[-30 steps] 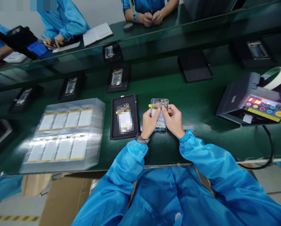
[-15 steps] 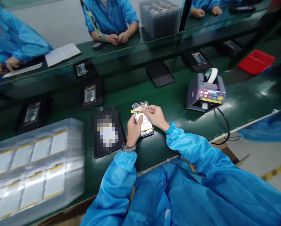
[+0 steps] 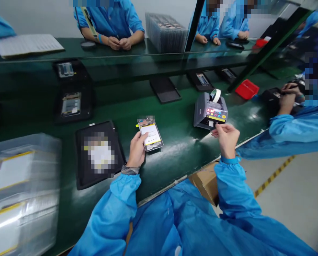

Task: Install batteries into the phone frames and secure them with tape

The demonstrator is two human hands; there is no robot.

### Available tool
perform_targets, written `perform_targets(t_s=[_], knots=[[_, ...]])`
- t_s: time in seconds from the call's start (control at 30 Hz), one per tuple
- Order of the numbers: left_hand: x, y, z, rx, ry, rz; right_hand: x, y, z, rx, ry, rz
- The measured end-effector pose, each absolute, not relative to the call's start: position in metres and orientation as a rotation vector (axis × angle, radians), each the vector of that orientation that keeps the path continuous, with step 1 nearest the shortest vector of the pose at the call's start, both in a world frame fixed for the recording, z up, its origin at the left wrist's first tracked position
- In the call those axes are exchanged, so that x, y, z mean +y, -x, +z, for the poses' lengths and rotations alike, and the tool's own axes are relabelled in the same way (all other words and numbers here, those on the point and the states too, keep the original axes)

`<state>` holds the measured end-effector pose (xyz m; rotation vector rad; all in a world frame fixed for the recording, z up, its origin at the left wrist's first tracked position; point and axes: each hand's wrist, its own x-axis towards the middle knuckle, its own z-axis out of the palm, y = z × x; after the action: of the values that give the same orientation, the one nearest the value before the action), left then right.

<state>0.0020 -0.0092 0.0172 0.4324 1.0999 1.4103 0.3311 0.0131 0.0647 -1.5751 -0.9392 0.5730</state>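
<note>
An opened phone [image 3: 150, 138] is held by the left hand [image 3: 137, 147] over the bench [image 3: 175, 153], not far from its front edge.
The phone's left side is pinched between thumb and fingers, and a white battery [image 3: 152, 132] is seen inside. By the right hand [image 3: 227, 138], the front of the tape machine [image 3: 211, 110] is reached; its fingertips are drawn together beside the tape strip [image 3: 211, 123], but whether it is pinched cannot be told. Left of the phone, a black tray [image 3: 81, 179] is placed, its contents blurred. At the bench's front left corner, clear plastic trays [image 3: 48, 217] are stacked.
</note>
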Motion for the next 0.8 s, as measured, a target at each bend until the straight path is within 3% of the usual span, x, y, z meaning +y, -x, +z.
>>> perform_targets(t_s=[0.8], knots=[[-0.012, 0.0, 0.013, 1.06, -0.515, 1.37, 0.024, -0.329, 0.064, -0.881, 1.619, 0.689]])
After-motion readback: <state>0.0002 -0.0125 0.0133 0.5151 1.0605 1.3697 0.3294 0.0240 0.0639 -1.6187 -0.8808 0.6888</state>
